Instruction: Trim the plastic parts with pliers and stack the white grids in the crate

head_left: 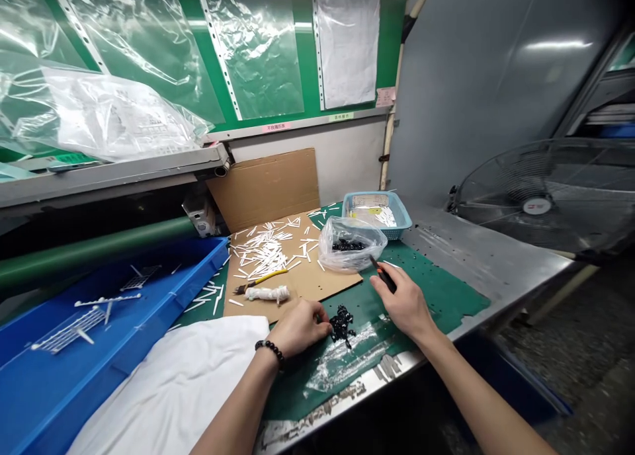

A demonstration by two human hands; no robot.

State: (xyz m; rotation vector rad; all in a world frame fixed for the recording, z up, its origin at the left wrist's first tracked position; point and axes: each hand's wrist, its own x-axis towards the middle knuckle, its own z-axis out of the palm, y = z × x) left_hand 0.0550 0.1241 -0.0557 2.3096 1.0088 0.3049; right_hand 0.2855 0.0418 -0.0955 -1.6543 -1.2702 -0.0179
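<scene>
My left hand [302, 326] rests on the green mat, thumb and fingers curled together at the left edge of a small pile of black parts [342, 326]. Whatever lies between those fingertips is too small or hidden to make out. Closed around a slim black tool with orange on its handle [384, 278], my right hand [407, 303] is to the right of the pile. The tool's dark tip points up and left, near a clear plastic bag [337, 256] with more black parts [347, 245] in it.
White sticks [265, 253] lie scattered on a cardboard sheet [302, 286], near yellow-handled pliers [262, 280] and a white wrapped bundle [268, 294]. A light-blue basket [399, 210] stands behind the bag. A blue tray [133, 339] and white cloth [188, 375] are left, a fan [536, 204] right.
</scene>
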